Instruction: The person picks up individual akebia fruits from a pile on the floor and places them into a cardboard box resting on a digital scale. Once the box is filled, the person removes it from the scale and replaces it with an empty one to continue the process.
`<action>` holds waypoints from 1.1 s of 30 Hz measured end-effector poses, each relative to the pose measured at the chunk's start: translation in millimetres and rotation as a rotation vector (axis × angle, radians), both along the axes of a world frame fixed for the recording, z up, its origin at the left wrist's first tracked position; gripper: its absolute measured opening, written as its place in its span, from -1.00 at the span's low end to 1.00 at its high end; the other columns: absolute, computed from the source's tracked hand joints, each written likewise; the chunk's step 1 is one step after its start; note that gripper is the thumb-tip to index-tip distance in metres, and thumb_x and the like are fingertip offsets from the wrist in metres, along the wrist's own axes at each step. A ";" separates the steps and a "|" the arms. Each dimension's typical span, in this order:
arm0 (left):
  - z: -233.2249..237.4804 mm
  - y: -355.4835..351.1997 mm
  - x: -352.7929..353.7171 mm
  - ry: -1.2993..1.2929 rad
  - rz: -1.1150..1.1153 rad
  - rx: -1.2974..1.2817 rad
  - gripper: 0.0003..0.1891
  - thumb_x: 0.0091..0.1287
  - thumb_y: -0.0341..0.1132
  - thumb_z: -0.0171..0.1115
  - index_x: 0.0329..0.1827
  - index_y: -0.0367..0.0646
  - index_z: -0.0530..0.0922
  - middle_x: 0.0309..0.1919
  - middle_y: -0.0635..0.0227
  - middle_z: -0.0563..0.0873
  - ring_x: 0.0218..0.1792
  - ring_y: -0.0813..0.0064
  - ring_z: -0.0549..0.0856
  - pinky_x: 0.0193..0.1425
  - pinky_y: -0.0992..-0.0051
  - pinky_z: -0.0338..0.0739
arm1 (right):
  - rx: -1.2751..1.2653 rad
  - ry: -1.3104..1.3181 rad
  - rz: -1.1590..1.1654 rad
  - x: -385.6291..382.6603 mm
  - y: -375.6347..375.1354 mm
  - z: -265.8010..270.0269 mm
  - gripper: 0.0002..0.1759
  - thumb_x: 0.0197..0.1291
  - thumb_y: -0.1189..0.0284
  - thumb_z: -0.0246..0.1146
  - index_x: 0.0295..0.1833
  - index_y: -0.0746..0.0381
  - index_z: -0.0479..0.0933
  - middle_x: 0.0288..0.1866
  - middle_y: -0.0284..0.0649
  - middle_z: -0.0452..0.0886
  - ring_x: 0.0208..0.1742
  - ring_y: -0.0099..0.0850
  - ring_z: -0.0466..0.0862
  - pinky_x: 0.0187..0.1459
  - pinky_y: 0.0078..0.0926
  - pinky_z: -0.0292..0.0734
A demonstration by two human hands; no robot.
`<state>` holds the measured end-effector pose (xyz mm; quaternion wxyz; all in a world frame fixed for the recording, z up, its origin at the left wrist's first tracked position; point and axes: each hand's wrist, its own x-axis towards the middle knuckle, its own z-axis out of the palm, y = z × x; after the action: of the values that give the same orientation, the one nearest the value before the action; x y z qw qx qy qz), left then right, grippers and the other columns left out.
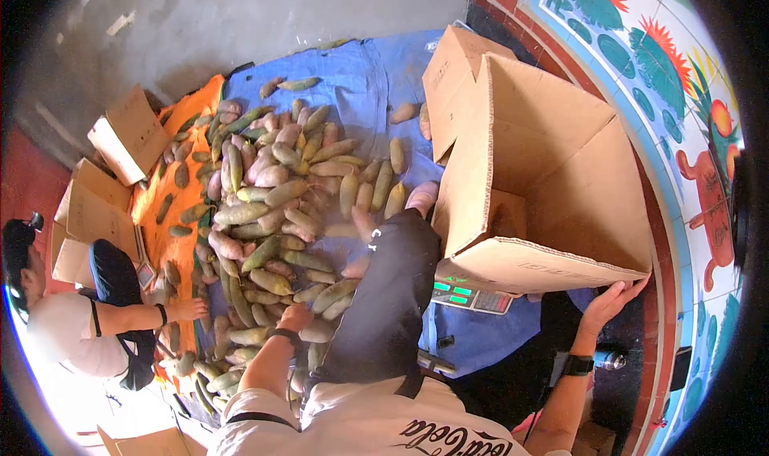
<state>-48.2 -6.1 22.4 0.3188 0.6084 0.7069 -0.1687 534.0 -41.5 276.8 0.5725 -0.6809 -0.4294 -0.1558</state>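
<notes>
My left hand is down at the near side of a heap of long green and pinkish roots, apparently radishes. Its fingers look curled among them; what they hold, if anything, is hidden. On the right, my right hand grips the near bottom edge of a large open cardboard box. The box rests on a digital scale with lit green displays. Inside the box, the visible walls are bare brown cardboard. My dark-trousered leg stands between the heap and the box.
A co-worker crouches at the left, one hand by the radishes. Smaller cardboard boxes stand behind them. Blue sheeting and an orange sheet cover the floor. A painted tile wall borders the right side.
</notes>
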 end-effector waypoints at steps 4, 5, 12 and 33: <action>22.3 -12.0 17.4 -0.128 0.133 -0.108 -0.53 0.06 -0.09 0.13 0.08 0.00 0.52 0.04 0.08 0.56 0.10 0.11 0.52 0.19 0.22 0.38 | 0.000 -0.054 -0.015 16.4 -1.6 -11.7 -0.33 0.35 0.21 -0.19 0.43 0.33 -0.21 0.44 0.07 -0.06 0.43 -0.14 0.06 0.37 -0.25 -0.03; 19.7 -14.0 19.7 -0.082 0.085 -0.104 -0.50 0.06 -0.10 0.14 0.12 0.02 0.49 0.09 0.08 0.52 0.14 0.10 0.47 0.23 0.21 0.35 | 0.002 -0.020 -0.007 17.9 -1.6 -12.2 -0.32 0.36 0.19 -0.19 0.43 0.33 -0.21 0.44 0.06 -0.06 0.42 -0.16 0.08 0.36 -0.26 -0.01; -75.4 -44.3 0.0 -0.069 -0.088 -0.184 -0.48 0.08 -0.11 0.14 0.17 0.03 0.44 0.24 0.15 0.38 0.29 0.02 0.27 0.32 0.14 0.22 | 0.000 -0.069 -0.047 20.0 -0.8 -14.0 -0.33 0.39 0.17 -0.20 0.42 0.33 -0.20 0.44 0.05 -0.05 0.41 -0.16 0.10 0.35 -0.30 0.03; -23.7 27.6 78.6 -0.099 -0.040 0.060 -0.28 0.09 -0.18 0.25 0.34 -0.01 0.17 0.25 0.21 0.30 0.29 0.20 0.28 0.27 0.15 0.26 | -0.051 -0.161 -0.152 12.2 4.7 -6.2 -0.28 0.37 0.07 -0.23 0.41 0.38 -0.16 0.44 0.08 -0.06 0.43 -0.13 0.05 0.38 -0.25 -0.04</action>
<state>30.4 21.5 -1.3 0.3318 0.6395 0.6824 -0.1236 546.1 -36.8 270.6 0.5051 -0.7111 -0.4249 -0.2422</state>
